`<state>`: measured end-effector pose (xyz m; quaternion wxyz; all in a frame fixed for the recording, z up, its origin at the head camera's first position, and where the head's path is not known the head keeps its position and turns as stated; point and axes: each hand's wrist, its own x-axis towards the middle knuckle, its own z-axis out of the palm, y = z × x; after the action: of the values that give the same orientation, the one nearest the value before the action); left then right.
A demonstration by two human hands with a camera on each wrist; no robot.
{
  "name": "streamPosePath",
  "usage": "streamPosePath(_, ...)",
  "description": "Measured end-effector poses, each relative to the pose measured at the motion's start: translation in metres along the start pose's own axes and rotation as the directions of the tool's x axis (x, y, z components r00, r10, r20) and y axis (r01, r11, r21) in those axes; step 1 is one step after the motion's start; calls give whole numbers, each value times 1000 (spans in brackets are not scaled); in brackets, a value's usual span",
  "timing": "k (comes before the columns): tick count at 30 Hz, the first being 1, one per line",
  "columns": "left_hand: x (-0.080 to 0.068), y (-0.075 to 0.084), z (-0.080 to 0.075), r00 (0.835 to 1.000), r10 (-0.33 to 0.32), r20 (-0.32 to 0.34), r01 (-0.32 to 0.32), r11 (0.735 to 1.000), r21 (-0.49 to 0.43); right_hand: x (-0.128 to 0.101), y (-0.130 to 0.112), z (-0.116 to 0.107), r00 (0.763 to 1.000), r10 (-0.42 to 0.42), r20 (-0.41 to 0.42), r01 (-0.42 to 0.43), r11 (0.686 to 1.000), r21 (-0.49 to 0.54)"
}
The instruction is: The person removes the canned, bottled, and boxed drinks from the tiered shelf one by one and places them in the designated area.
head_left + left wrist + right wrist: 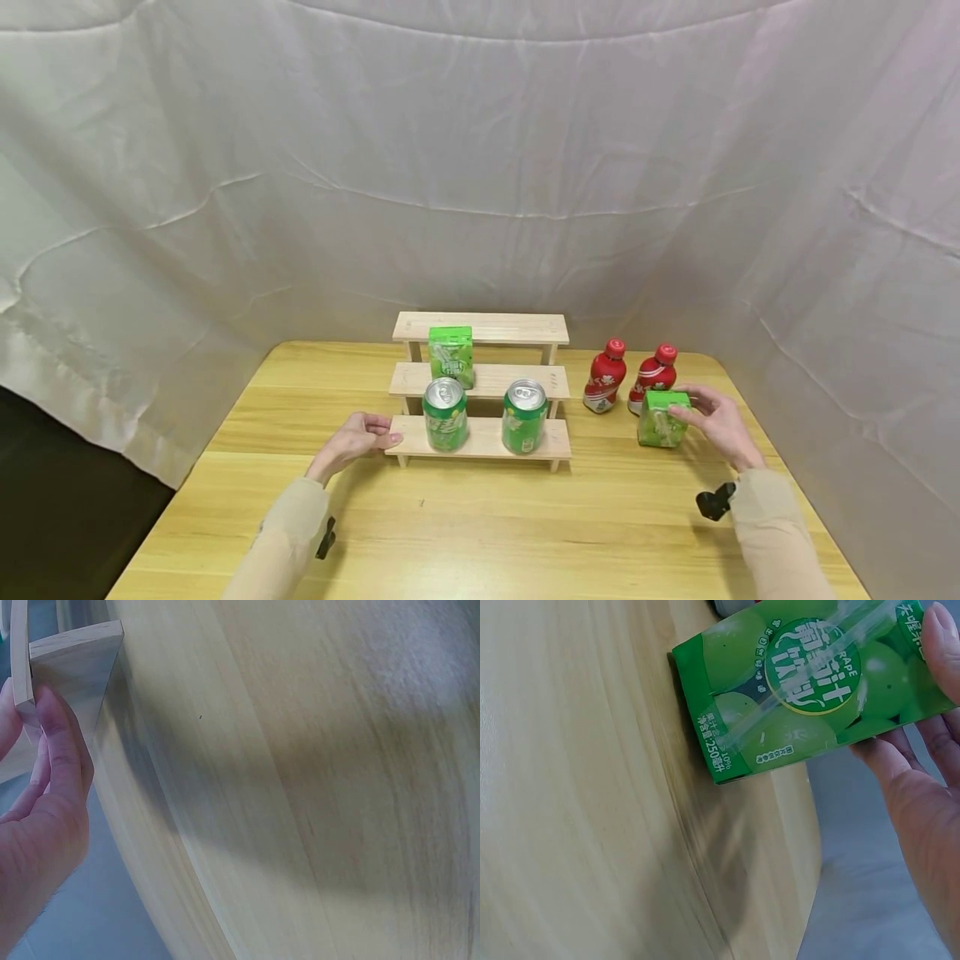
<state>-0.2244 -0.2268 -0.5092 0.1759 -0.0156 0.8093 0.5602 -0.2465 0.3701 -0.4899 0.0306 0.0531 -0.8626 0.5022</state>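
My left hand [363, 437] pinches the left end of the lowest board of a three-step wooden shelf [480, 447], thumb on one face and fingers on the other in the left wrist view. At the right of the table my right hand [715, 422] grips a green grape juice carton [662, 422], which is upright. In the right wrist view, the carton's printed front [795, 682] faces the camera. Two green soda cans, a left one [446, 417] and a right one [523, 418], stand on the lowest board. Another green juice carton [452, 357] is on the middle board.
Two red bottles, one [604, 379] nearer the shelf and one [654, 377] partly hidden behind the held carton, stand at the back right. Light grey curtains [480, 167] enclose the wooden table [480, 533] at the back and sides.
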Motion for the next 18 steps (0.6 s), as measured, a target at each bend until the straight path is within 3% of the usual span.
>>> streamPosePath(18,0,-1,0,1000,9,12,-9,1000,-6,3,4,-9,995,45,90,-52,996,76)
